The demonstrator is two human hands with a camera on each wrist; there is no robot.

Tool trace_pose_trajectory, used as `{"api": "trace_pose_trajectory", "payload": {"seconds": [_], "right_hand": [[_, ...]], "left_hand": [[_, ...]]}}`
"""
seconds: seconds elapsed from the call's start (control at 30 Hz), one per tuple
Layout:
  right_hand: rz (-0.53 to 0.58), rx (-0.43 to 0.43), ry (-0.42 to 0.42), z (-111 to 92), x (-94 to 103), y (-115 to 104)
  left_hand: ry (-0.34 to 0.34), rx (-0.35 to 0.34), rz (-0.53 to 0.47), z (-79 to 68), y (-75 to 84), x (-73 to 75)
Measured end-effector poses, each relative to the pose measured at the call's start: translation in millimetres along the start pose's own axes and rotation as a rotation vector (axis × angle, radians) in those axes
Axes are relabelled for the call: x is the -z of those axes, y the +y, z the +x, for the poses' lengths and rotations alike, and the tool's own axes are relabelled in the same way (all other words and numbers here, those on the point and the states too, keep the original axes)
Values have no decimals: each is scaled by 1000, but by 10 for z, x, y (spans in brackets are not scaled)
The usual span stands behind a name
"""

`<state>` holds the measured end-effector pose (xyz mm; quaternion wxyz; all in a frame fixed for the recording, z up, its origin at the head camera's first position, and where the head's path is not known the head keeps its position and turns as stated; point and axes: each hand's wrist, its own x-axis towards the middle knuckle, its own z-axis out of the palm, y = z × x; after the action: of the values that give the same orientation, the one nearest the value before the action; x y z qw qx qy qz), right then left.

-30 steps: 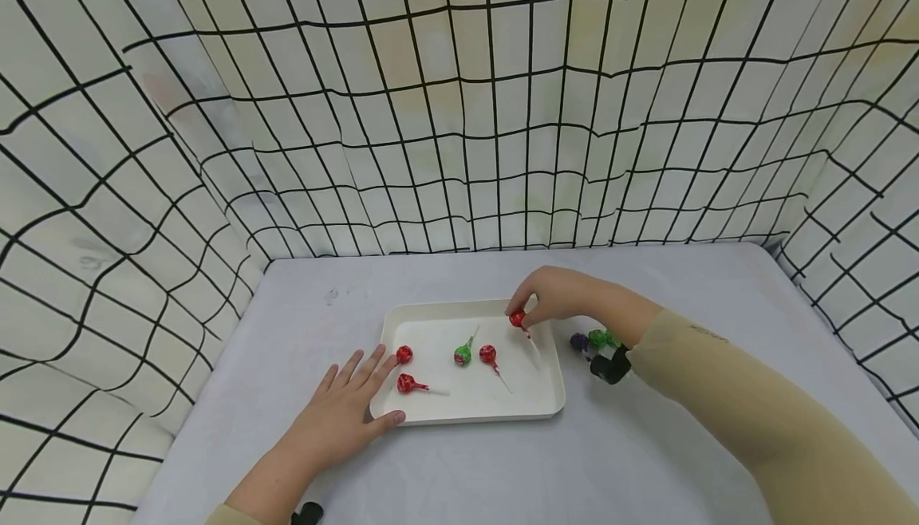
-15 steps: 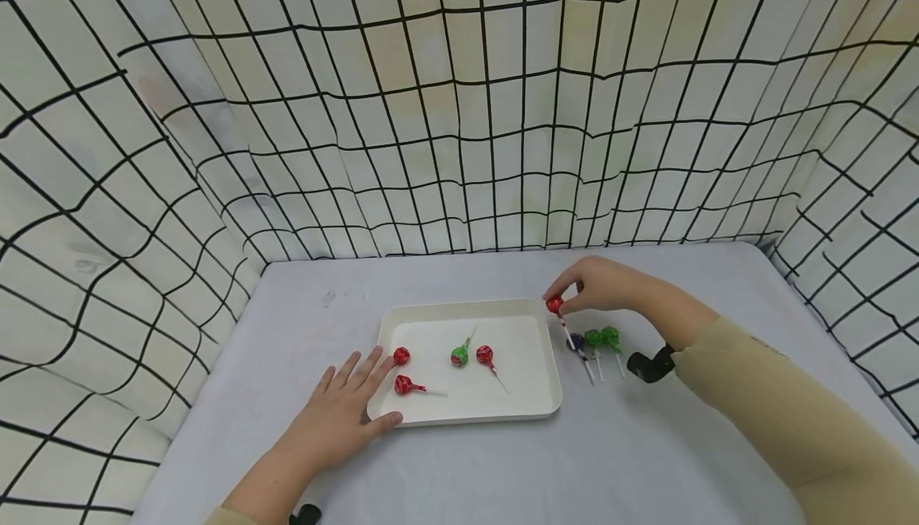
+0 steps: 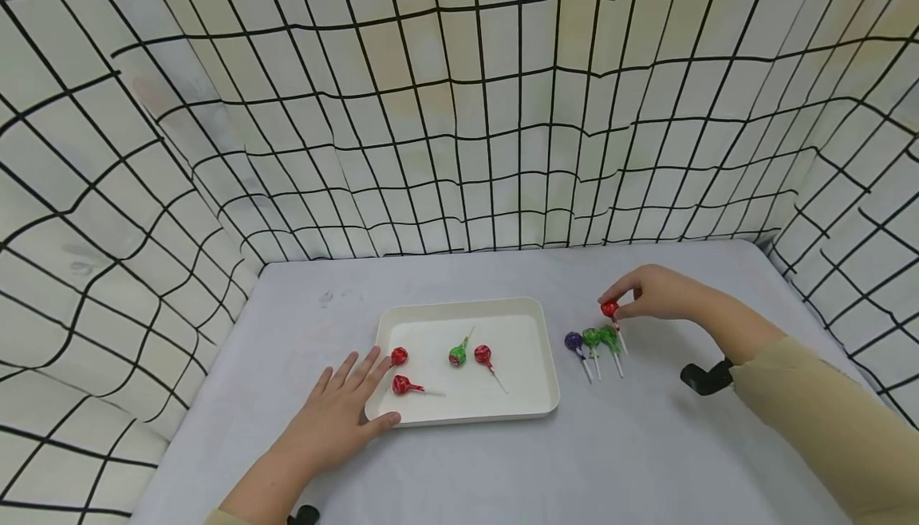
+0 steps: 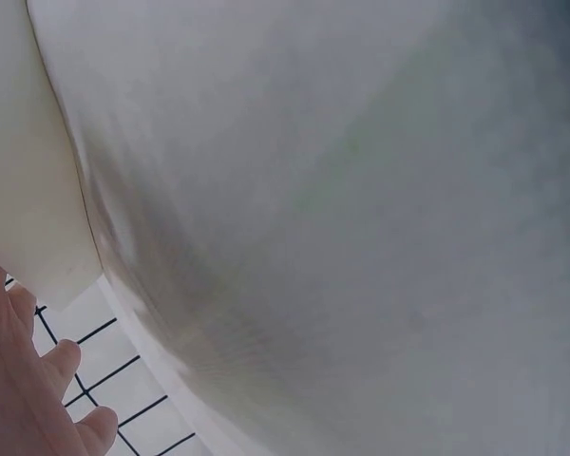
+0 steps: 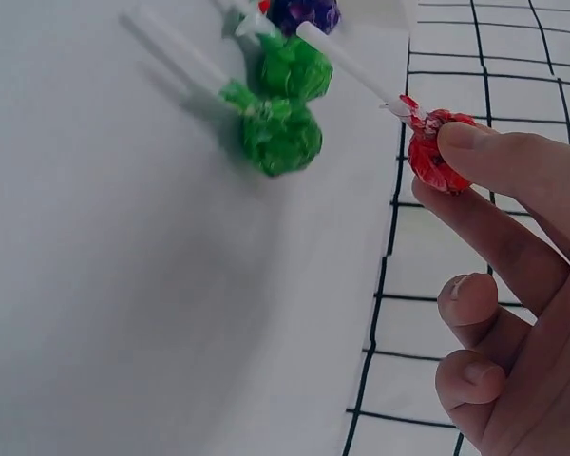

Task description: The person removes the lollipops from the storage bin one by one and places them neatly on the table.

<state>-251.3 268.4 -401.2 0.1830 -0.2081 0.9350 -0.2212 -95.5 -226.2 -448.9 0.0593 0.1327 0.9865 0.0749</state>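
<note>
My right hand [image 3: 660, 294] pinches a red lollipop [image 5: 441, 152] by its wrapped head between thumb and index finger, its white stick pointing away from the palm. Just below it in the head view, a purple lollipop [image 3: 573, 341] and two green lollipops [image 5: 283, 138] lie side by side on the table. My left hand [image 3: 337, 409] rests with spread fingers at the left edge of a white tray [image 3: 517, 405]. On the tray lie three red lollipops, one [image 3: 399, 356] right by the left fingertips, and a green lollipop [image 3: 458, 354].
A white cloth covers the table [image 3: 467, 477]. Walls of white fabric with a black grid [image 3: 445, 134] rise behind it and on both sides. A black wrist camera [image 3: 707, 378] sticks out beneath the right forearm.
My right hand has lifted the red lollipop off the tray's right side and carried it rightward, over the row of purple and green lollipops. The left hand has stayed at the tray.
</note>
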Motion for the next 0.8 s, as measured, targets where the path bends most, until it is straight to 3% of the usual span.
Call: {"api": "trace_pose_trajectory", "payload": {"seconds": [0.37, 0.8], "right_hand": [[19, -51, -22, -116, -3, 155], [-21, -80, -67, -61, -181, 275]], "left_hand": [[4, -1, -4, -1, -6, -4], [1, 2, -12, -5, 8, -2]]}}
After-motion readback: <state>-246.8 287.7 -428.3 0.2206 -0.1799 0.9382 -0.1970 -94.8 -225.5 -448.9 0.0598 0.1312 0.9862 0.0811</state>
